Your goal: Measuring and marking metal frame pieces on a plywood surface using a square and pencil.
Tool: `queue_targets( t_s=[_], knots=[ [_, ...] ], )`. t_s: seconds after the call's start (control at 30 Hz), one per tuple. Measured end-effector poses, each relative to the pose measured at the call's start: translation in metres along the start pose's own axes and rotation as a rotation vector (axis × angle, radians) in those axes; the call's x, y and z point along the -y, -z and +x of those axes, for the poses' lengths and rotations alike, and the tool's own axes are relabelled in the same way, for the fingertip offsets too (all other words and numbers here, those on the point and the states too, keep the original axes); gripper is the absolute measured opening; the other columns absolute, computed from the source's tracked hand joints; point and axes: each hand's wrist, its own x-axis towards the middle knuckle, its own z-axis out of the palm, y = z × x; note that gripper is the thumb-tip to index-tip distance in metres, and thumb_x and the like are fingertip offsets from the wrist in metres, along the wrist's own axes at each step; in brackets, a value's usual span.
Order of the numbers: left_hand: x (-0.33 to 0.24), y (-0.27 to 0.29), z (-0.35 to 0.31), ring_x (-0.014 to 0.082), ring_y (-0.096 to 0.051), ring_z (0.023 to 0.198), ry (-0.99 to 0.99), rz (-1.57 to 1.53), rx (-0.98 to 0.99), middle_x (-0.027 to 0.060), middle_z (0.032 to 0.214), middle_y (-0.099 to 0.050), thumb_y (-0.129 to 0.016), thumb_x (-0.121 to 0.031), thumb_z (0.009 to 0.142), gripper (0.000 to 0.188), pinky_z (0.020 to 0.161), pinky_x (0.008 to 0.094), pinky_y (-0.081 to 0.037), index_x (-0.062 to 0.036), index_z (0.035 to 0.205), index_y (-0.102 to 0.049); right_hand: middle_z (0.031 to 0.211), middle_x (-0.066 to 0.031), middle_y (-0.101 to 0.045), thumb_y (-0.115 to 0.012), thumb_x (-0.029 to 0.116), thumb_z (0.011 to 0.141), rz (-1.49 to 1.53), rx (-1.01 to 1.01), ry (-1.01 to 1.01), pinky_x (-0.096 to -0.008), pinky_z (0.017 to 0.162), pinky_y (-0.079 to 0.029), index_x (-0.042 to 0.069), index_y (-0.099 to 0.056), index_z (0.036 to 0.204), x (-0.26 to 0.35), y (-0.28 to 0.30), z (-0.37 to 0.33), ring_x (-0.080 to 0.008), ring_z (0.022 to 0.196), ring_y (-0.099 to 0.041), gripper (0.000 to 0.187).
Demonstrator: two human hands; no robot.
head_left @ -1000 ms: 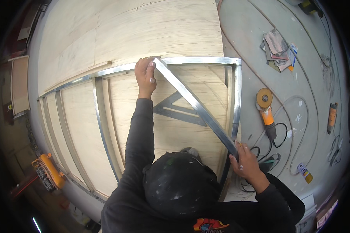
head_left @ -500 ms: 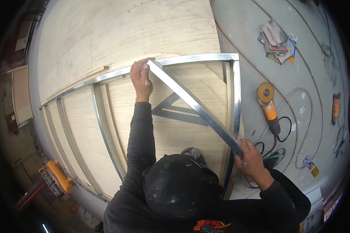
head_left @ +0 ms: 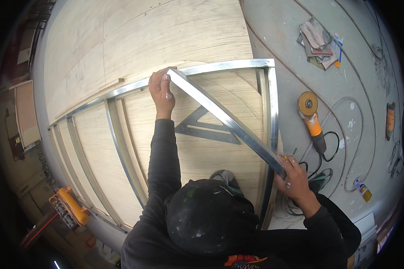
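A straight silver metal tube (head_left: 220, 117) lies diagonally over a corner of a metal frame (head_left: 229, 67). Its far left end is gripped by my left hand (head_left: 162, 92), at the frame's far rail. My right hand (head_left: 295, 180) is wrapped round the near right end, just past the frame's right side rail. Beneath the tube, a grey triangular square (head_left: 206, 128) lies on the pale plywood (head_left: 195, 159); the tube hides part of it. Fingers of both hands are partly hidden by the tube.
An angle grinder (head_left: 314, 125) with a yellow disc lies on the floor to the right, its cord beside it. Sanding sheets (head_left: 318, 41) are piled farther off. Hoses (head_left: 276, 67) cross the floor. An orange tank-like machine (head_left: 71, 206) stands at the left.
My right hand and the tube's near end have shifted a little right and nearer to me. My left hand still holds the far end, with hardly any movement.
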Motion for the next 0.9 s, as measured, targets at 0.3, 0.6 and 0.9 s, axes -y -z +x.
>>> queue_targets(
  t_s=[0.3, 0.6, 0.9],
  knots=[
    [-0.0001, 0.0002, 0.0000, 0.0270, -0.054, 0.085, -0.047, 0.029, 0.007, 0.0127, 0.093, -0.069, -0.045, -0.029, 0.102, 0.041, 0.083, 0.0386, -0.043, -0.0030, 0.104, -0.076, 0.119, -0.0210, -0.060, -0.078, 0.010, 0.070, 0.010, 0.025, -0.030, -0.0433, 0.078, -0.057, 0.002, -0.059, 0.134, -0.0004, 0.0022, 0.0021, -0.0389, 0.095, -0.067, 0.067],
    [-0.0001, 0.0003, 0.0022, 0.0273, -0.055, 0.085, -0.056, 0.068, 0.027, 0.0129, 0.092, -0.068, -0.043, -0.029, 0.102, 0.042, 0.083, 0.0381, -0.043, -0.0034, 0.103, -0.076, 0.118, -0.0213, -0.061, -0.078, 0.011, 0.071, -0.023, 0.000, 0.003, -0.0438, 0.079, -0.057, 0.001, -0.060, 0.133, 0.0001, 0.0031, 0.0032, -0.0393, 0.096, -0.068, 0.066],
    [0.0045, -0.0014, 0.0031, 0.0276, -0.054, 0.082, -0.062, 0.049, 0.015, 0.0128, 0.085, -0.064, -0.043, -0.030, 0.102, 0.043, 0.080, 0.0394, -0.042, -0.0025, 0.101, -0.075, 0.117, -0.0217, -0.061, -0.077, 0.010, 0.072, -0.012, 0.010, 0.000, -0.0441, 0.079, -0.057, 0.000, -0.060, 0.132, -0.0017, 0.0030, 0.0042, -0.0399, 0.096, -0.067, 0.064]
  ],
)
